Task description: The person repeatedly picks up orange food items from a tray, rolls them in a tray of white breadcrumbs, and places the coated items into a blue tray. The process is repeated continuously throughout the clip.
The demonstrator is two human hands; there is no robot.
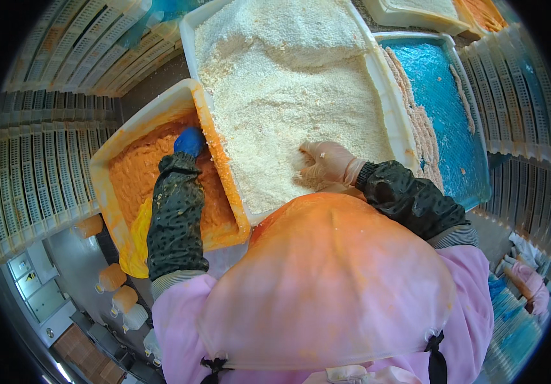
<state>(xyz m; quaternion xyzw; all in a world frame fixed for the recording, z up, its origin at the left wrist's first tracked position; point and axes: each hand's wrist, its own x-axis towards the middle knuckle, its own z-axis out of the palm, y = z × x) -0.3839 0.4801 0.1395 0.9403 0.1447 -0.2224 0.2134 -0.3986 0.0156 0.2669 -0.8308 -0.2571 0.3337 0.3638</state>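
Note:
My left hand (190,142), in a blue glove, reaches into a tub (100,168) of wet orange mixture (136,158), close to the wall beside the crumbs. Its fingers are mostly hidden from view, so whether it holds a piece cannot be seen. In a translucent glove, my right hand (328,163) rests at the near end of a large white bin (395,105) of pale crumbs (285,105). The fingers of that hand are apart, with their tips in the crumbs; nothing is visibly gripped. Dark sleeve covers reach up both forearms.
A blue-lined tray (443,105) with rows of crumb-coated strips (414,115) stands to the right. Stacked perforated trays (40,168) rise on both sides. Yellow cloth or plastic (136,245) drapes over the orange tub's near edge. Another person (527,283) is at lower right.

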